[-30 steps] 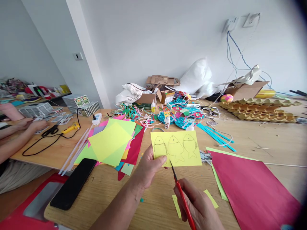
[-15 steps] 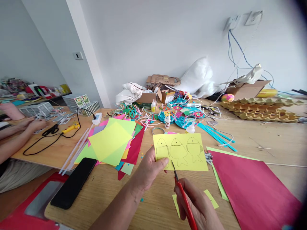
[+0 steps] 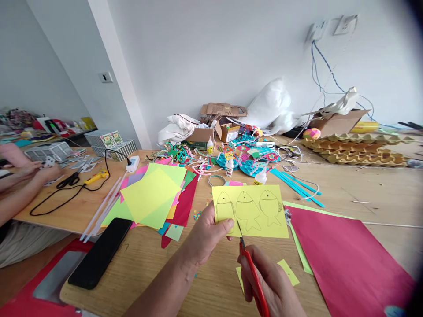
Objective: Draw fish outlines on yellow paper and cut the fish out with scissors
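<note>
My left hand (image 3: pixel 213 231) pinches the lower left corner of a yellow sheet of paper (image 3: pixel 272 220), thumb on top. Three fish outlines are drawn on the sheet in a row. A pair of red-handled scissors (image 3: pixel 253 270) is gripped in my right hand (image 3: pixel 269 277), with its dark blades pointing up at the sheet's lower edge, between the left and middle fish. Whether the blades are in the paper is hard to make out. Below, small yellow paper scraps (image 3: pixel 288 272) lie on the wooden table (image 3: pixel 158 281), partly behind my right hand.
Left of me are a stack of coloured paper (image 3: pixel 150 193) and a black phone (image 3: pixel 101 253). A large dark pink sheet (image 3: pixel 346 255) lies to the right. Glue bottles (image 3: pixel 229 168), a tape roll (image 3: pixel 216 180) and egg trays (image 3: pixel 360 152) stand behind. At far left, another person's hands (image 3: pixel 39 169) work.
The yellow sheet has shifted slightly right and down with my left hand. The scissors stay close to its lower edge, their blades looking closer together now.
</note>
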A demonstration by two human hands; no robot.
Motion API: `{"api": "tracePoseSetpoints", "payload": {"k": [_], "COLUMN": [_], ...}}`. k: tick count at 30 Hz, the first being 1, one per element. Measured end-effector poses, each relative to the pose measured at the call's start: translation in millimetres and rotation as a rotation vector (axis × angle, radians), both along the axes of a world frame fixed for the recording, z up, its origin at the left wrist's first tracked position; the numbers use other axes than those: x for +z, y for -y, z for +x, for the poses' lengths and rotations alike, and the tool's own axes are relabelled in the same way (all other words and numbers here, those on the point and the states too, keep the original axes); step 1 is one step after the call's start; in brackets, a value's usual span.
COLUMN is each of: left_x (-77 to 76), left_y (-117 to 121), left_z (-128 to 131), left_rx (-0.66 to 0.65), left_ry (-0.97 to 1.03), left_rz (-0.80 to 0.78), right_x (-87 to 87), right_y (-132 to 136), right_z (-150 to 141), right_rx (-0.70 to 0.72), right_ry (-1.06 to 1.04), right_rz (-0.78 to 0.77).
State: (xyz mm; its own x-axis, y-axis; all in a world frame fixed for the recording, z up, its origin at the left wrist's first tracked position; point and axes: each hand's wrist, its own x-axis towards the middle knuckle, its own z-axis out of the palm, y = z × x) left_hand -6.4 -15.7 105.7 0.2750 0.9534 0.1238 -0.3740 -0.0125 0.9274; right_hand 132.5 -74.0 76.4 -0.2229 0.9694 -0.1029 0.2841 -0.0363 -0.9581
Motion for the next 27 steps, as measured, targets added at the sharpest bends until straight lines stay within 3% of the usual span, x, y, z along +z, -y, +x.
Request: {"api": "tracePoseSetpoints", "payload": {"k": [12,27], "left_x": [1.3,-3.3], "left_y": [0.4,0.8], "left_z": [0.7,0.8], "left_rx": [0.026,-0.044], "left_ry": [-0.035,0.014], "left_rz": [-0.021,-0.017], "right_x": [-6.0,-6.0], "right_y": [0.1,-0.6], "right_z": [-0.4,1.1], "right_rx": [-0.055,-0.059], "right_ry": [-0.008,0.038], "right_rz": [0.032,0.023]}}
